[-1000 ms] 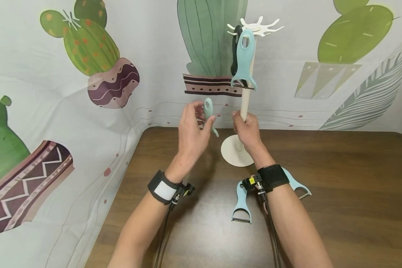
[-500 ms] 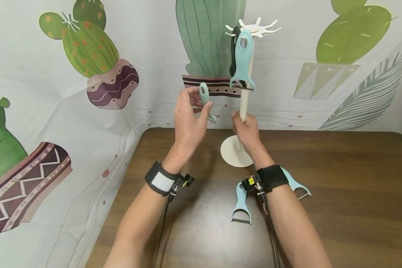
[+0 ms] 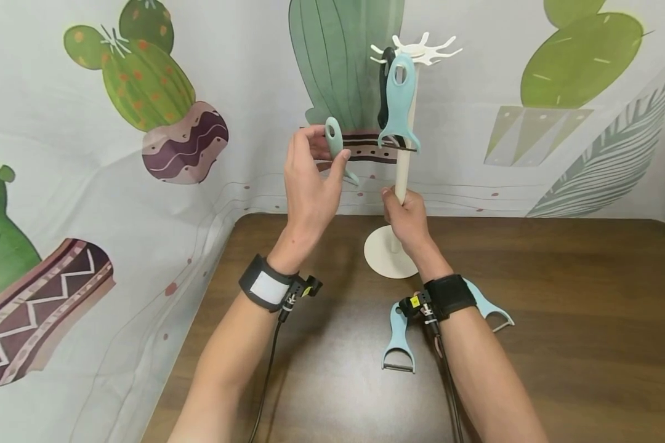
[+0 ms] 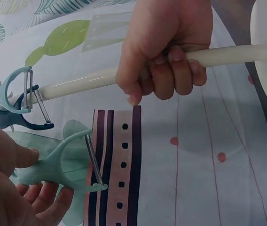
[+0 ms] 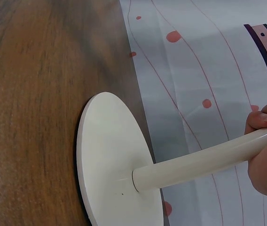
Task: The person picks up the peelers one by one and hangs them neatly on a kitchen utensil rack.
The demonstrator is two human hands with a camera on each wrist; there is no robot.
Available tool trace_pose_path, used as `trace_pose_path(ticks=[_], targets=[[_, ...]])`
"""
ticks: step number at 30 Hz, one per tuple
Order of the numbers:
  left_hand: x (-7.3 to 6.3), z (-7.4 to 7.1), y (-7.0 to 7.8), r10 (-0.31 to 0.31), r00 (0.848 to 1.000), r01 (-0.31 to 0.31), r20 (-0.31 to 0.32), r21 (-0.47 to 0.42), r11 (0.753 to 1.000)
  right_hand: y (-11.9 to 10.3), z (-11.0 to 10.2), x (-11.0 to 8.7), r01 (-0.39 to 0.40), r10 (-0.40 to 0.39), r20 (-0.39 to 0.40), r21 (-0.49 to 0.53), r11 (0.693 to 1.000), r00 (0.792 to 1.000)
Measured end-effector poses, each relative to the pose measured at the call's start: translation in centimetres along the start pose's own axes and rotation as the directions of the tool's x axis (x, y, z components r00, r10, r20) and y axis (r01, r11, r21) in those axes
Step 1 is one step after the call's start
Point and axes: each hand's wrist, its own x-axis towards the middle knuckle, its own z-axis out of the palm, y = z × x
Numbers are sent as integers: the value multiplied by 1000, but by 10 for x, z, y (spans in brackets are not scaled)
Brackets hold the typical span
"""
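A brown wood-grain table (image 3: 576, 344) fills the near and middle ground. On it lie a light-blue peeler (image 3: 398, 338), blade end toward the near side, and, right of the right wrist, a second blue peeler (image 3: 479, 298), partly covered. At the far edge stands a cream-white stand (image 3: 403, 172) with a round base; from its branched top hang a pale-blue peeler (image 3: 401, 98) and, behind it, a dark peeler (image 3: 383, 92). A white cloth (image 3: 255, 92) printed with cacti forms the background. Compared with half a second earlier, the left hand (image 3: 313, 178) and its peeler appear higher against the cloth; the right hand (image 3: 409, 218) has kept its place. The right fingers are wrapped around the pole. The left thumb and fingers pinch a green peeler (image 3: 334, 138) by its handle, loop upward, left of the pole and apart from it.
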Motion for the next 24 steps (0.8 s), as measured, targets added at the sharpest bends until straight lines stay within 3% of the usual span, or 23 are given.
trace_pose_path(ticks=[24], targets=[[28,8,13,11,999,-15,-46,-81,997,-2,1,-1,-6,6,-8,-20,1000,1000]])
